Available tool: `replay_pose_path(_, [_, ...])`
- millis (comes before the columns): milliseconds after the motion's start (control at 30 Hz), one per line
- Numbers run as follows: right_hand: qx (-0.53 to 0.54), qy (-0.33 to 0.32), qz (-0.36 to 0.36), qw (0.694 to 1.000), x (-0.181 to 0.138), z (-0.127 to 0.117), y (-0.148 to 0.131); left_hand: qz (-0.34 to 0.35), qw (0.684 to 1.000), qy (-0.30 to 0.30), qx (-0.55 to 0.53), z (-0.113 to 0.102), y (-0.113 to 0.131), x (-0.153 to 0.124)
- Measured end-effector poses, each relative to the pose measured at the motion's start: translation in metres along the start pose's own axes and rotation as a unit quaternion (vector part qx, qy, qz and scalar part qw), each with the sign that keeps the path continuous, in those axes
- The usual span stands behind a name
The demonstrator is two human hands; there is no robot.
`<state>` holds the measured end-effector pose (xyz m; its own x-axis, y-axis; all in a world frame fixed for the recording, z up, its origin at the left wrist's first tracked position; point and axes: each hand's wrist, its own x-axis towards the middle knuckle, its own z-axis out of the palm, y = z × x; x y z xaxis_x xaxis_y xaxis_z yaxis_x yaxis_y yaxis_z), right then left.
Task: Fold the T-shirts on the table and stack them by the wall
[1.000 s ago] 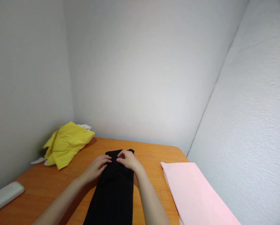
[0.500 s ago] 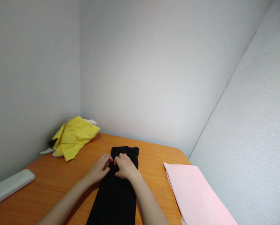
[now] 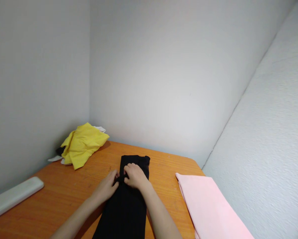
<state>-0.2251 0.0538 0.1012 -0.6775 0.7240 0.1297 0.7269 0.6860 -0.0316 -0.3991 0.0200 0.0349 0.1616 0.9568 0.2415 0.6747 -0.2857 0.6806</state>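
A long black garment (image 3: 127,209) lies folded in a narrow strip on the orange wooden table (image 3: 69,196), running from the near edge toward the far wall. My left hand (image 3: 106,188) rests on the strip's left edge, fingers curled and pinching the cloth. My right hand (image 3: 135,176) sits just beside it on the upper part of the strip, fingers bent and gripping the fabric. The two hands almost touch at their fingertips.
A crumpled yellow cloth (image 3: 82,144) lies over something white in the far left corner. A folded pink cloth (image 3: 208,207) lies along the right wall. A pale grey bar-shaped object (image 3: 13,196) sits at the left edge. Walls close in on three sides.
Both hands have drawn a little nearer to me along the black strip and closer together. The camera view has shifted, so things sit further right in the picture.
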Motion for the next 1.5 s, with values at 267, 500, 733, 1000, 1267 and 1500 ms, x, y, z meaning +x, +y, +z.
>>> replay_pose_path(267, [0.006,-0.093,0.020,0.995,0.000,0.004,-0.002,-0.105,0.991,-0.006,0.079,0.006,-0.004,-0.005])
replay_pose_path(500, [0.034,-0.128,0.035,0.991,-0.032,0.007,-0.013,-0.113,0.982,-0.031,0.147,0.001,-0.007,-0.016])
replay_pose_path(733, [0.155,-0.044,0.013,0.987,-0.105,0.028,-0.013,-0.097,0.978,-0.062,0.174,0.001,0.001,-0.043])
replay_pose_path(1000, [0.203,-0.016,0.035,0.978,-0.131,0.009,-0.021,-0.017,0.969,-0.007,0.248,-0.005,0.030,-0.085])
replay_pose_path(1267, [0.097,0.010,0.145,0.985,-0.074,0.036,0.033,0.224,0.932,0.011,0.286,0.019,0.037,-0.092])
replay_pose_path(1500, [0.076,-0.008,0.177,0.981,-0.057,0.056,0.055,0.226,0.933,-0.014,0.280,0.028,0.017,-0.074])
